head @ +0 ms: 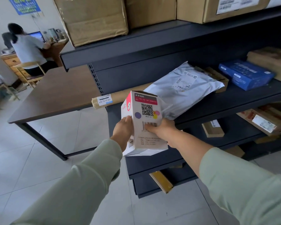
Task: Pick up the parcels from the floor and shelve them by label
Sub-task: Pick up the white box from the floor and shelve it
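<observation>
Gripping the box (144, 109) in front of the shelf (234, 101), you clasp its side with your left hand (122, 129) and pinch its barcode face with your right hand (162, 127). Check the label (it faces you), then slide it in beside the bag (182, 93), clear of the tube (120, 99).

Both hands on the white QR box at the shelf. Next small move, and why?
Probably ease the white box forward and right onto the bare shelf beside the grey mailer: left hand and right hand both grip it in the air, and the mailer and cardboard tube fill the spot straight ahead.
</observation>
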